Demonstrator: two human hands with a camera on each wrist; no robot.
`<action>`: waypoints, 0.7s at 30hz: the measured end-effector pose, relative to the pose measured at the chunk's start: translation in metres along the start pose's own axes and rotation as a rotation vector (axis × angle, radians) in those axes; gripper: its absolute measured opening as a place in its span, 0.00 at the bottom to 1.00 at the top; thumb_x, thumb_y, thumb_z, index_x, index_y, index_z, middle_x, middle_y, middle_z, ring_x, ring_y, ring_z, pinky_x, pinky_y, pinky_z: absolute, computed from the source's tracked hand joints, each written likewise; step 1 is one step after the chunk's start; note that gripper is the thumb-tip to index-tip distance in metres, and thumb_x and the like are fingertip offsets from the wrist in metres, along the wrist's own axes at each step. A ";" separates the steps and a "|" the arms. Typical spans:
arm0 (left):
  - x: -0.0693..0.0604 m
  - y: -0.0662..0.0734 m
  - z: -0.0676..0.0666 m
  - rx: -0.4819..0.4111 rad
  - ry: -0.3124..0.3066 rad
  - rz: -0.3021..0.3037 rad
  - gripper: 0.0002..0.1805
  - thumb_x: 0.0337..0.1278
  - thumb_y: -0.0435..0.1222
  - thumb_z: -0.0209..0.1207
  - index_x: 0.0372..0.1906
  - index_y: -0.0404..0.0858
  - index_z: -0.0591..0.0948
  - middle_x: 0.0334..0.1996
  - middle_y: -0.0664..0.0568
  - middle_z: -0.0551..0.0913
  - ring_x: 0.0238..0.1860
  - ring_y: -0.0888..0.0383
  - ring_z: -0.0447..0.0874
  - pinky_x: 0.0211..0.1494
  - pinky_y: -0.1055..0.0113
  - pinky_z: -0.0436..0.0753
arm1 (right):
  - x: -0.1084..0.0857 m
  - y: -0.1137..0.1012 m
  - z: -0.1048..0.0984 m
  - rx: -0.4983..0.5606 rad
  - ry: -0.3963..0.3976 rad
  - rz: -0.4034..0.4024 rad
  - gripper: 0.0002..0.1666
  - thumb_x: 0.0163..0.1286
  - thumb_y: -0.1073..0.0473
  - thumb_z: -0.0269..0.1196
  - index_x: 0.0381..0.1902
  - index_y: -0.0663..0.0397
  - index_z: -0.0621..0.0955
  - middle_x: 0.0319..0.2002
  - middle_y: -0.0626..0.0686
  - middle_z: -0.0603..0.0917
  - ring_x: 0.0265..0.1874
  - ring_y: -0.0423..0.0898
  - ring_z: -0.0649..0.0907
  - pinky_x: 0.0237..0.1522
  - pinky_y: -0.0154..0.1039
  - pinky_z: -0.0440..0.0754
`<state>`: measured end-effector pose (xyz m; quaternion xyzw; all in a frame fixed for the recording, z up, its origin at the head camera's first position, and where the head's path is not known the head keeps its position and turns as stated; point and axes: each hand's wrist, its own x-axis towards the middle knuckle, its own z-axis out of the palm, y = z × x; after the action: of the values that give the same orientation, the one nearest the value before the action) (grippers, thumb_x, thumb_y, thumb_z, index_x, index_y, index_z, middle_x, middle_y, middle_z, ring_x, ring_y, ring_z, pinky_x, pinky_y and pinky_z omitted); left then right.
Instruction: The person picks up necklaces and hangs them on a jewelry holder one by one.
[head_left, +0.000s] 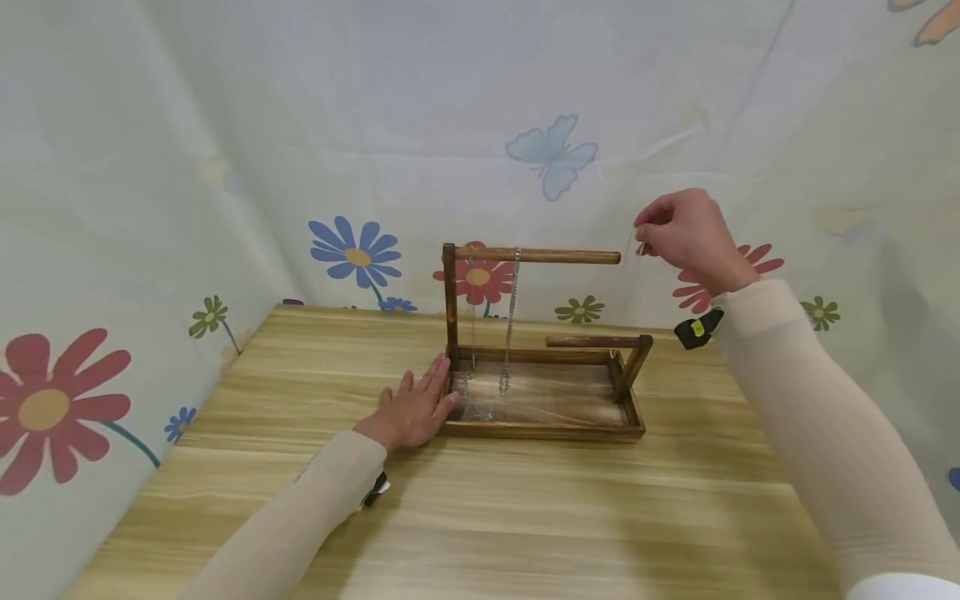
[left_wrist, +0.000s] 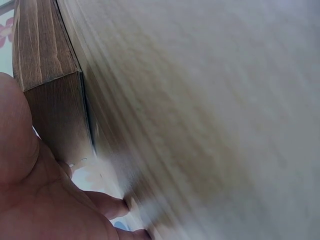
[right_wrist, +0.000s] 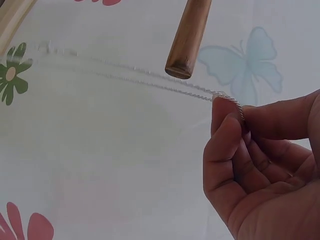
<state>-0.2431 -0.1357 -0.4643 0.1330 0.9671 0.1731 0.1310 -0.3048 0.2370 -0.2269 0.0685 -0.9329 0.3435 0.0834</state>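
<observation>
My right hand point(head_left: 690, 237) is raised just right of the free end of the upper bar point(head_left: 570, 257) on a wooden jewelry stand point(head_left: 547, 431). Between thumb and fingertips it pinches a thin silver chain necklace point(right_wrist: 200, 96), whose two strands hang down past the bar's end; its far end is blurred in the right wrist view. My left hand point(head_left: 412, 408) rests against the stand's left end, fingers straight. From the upper bar hang a thicker silver chain point(head_left: 512, 317) and a finer one point(head_left: 473, 308), both reaching down into the tray base.
A lower bar point(head_left: 592, 342) juts leftward from a short post point(head_left: 634, 367) at the stand's right end. The stand sits on a wood-grain table point(head_left: 480, 517). Behind it hangs a backdrop cloth point(head_left: 420, 108) printed with flowers and butterflies.
</observation>
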 end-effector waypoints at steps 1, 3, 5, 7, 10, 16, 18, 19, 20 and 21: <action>0.000 0.000 0.000 -0.001 0.001 0.001 0.40 0.83 0.60 0.33 0.86 0.49 0.35 0.87 0.56 0.34 0.83 0.24 0.41 0.77 0.20 0.44 | 0.001 0.000 0.001 0.006 -0.001 0.001 0.16 0.77 0.58 0.61 0.52 0.65 0.85 0.37 0.54 0.90 0.29 0.36 0.84 0.36 0.31 0.80; 0.000 0.000 -0.001 -0.003 0.002 0.004 0.40 0.83 0.59 0.33 0.86 0.49 0.36 0.87 0.56 0.34 0.82 0.24 0.41 0.77 0.20 0.44 | 0.003 -0.001 0.004 0.022 -0.001 0.002 0.16 0.77 0.59 0.61 0.53 0.66 0.85 0.39 0.56 0.90 0.30 0.36 0.84 0.36 0.30 0.80; 0.001 -0.001 -0.001 0.001 0.000 0.004 0.41 0.83 0.60 0.33 0.86 0.48 0.36 0.87 0.56 0.34 0.83 0.24 0.41 0.77 0.21 0.44 | 0.004 -0.004 0.007 0.029 -0.001 -0.001 0.16 0.77 0.59 0.61 0.53 0.65 0.86 0.40 0.57 0.90 0.31 0.38 0.84 0.36 0.31 0.80; 0.000 -0.001 -0.002 0.002 -0.003 -0.002 0.41 0.83 0.60 0.32 0.86 0.48 0.36 0.87 0.56 0.34 0.83 0.25 0.40 0.77 0.21 0.44 | 0.005 -0.008 0.012 0.033 0.000 -0.008 0.15 0.77 0.59 0.61 0.52 0.65 0.86 0.40 0.58 0.90 0.32 0.40 0.84 0.36 0.33 0.80; -0.001 -0.001 -0.003 0.004 0.004 -0.002 0.40 0.83 0.59 0.33 0.86 0.48 0.36 0.87 0.56 0.34 0.83 0.25 0.40 0.77 0.20 0.44 | 0.006 -0.015 0.020 0.043 0.000 -0.028 0.14 0.76 0.60 0.62 0.50 0.64 0.87 0.40 0.59 0.90 0.32 0.43 0.85 0.36 0.34 0.81; -0.001 -0.002 -0.002 0.002 0.004 -0.011 0.40 0.83 0.60 0.32 0.86 0.50 0.35 0.87 0.59 0.32 0.83 0.26 0.40 0.77 0.21 0.44 | 0.008 -0.024 0.043 0.037 -0.013 -0.107 0.12 0.75 0.63 0.62 0.46 0.65 0.88 0.41 0.64 0.91 0.28 0.43 0.89 0.33 0.31 0.84; -0.001 -0.001 -0.002 -0.001 0.007 -0.011 0.40 0.83 0.60 0.32 0.86 0.51 0.35 0.87 0.59 0.32 0.83 0.26 0.40 0.77 0.21 0.44 | 0.008 -0.026 0.050 0.025 -0.014 -0.134 0.12 0.75 0.63 0.61 0.46 0.65 0.88 0.40 0.63 0.91 0.28 0.44 0.89 0.33 0.31 0.84; -0.002 -0.001 -0.002 -0.003 0.008 -0.010 0.40 0.83 0.61 0.32 0.86 0.51 0.35 0.87 0.60 0.32 0.83 0.26 0.40 0.77 0.21 0.44 | 0.009 -0.027 0.053 0.025 -0.012 -0.144 0.11 0.75 0.64 0.61 0.45 0.65 0.87 0.39 0.64 0.91 0.28 0.45 0.89 0.33 0.32 0.84; -0.002 0.000 -0.003 -0.004 0.009 -0.009 0.40 0.83 0.61 0.32 0.86 0.51 0.35 0.87 0.60 0.32 0.83 0.26 0.40 0.77 0.21 0.44 | 0.008 -0.028 0.056 0.028 -0.011 -0.152 0.11 0.75 0.64 0.61 0.45 0.65 0.87 0.39 0.63 0.91 0.29 0.46 0.89 0.33 0.33 0.84; -0.002 0.001 -0.003 -0.006 0.011 -0.007 0.40 0.83 0.61 0.32 0.86 0.52 0.35 0.87 0.60 0.32 0.83 0.26 0.40 0.77 0.21 0.44 | 0.008 -0.028 0.058 0.028 -0.007 -0.158 0.11 0.75 0.64 0.61 0.45 0.65 0.87 0.39 0.63 0.91 0.29 0.47 0.89 0.33 0.33 0.83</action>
<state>-0.2421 -0.1366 -0.4607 0.1285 0.9677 0.1762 0.1267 -0.3139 0.1771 -0.2508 0.1443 -0.9200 0.3486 0.1061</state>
